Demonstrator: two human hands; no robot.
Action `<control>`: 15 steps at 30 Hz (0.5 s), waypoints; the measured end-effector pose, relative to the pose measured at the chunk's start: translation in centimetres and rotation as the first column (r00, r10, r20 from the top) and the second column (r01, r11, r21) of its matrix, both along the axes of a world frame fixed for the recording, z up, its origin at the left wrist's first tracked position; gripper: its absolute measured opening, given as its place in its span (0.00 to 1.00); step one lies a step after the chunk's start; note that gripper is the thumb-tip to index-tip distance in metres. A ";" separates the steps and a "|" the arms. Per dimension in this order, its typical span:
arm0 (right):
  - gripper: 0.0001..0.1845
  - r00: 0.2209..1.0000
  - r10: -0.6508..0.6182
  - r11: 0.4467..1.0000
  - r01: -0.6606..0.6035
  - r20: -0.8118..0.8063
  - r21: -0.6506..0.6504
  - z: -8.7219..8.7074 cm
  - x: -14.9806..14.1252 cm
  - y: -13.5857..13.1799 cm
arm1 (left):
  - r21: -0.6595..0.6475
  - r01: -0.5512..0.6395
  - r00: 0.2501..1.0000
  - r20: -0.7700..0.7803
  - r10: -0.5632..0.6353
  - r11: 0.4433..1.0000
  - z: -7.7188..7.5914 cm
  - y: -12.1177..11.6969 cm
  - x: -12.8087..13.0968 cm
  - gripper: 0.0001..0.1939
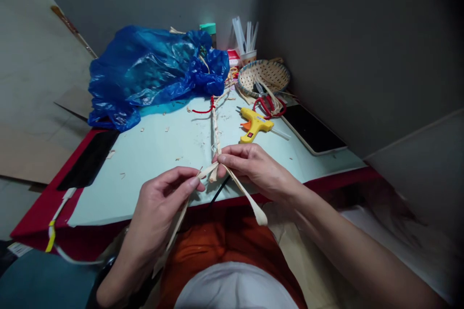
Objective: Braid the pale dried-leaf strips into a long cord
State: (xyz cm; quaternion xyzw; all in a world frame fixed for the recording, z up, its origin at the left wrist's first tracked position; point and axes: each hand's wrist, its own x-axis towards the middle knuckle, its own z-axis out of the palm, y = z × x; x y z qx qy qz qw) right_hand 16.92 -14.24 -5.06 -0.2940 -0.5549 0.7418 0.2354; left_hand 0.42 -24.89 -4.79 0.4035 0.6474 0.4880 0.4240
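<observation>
A thin braid of pale flat fibre strips (214, 125) runs from the back of the table toward me, with a red cord (203, 111) tied at its far part. My right hand (253, 166) pinches the braid's near end between thumb and fingers. One loose strip (246, 194) hangs from there toward my lap, its end looped. Between thumb and forefinger, my left hand (166, 193) grips another pale strip (208, 172), whose tail drops below the hand. A short strip end shows between the two hands.
Right of the braid lie a yellow glue gun (255, 124), red-handled scissors (268, 106) and a dark tablet (313, 128). Behind stand a woven basket (264, 77) and a cup of glue sticks (248, 56). A blue plastic bag (152, 67) fills the back left; a black device (89, 160) lies at left.
</observation>
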 end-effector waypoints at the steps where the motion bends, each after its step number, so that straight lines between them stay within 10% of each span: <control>1: 0.19 1.000 0.003 1.000 -0.003 -0.001 0.004 0.0 0.0 0.0 | 0.002 -0.016 1.000 0.015 0.016 1.000 0.0 0.0 0.0 0.08; 15: 0.16 0.999 0.042 0.998 -0.042 0.001 0.045 -0.8 0.0 0.2 | 0.038 -0.201 0.919 0.352 0.175 0.979 0.8 0.8 0.5 0.06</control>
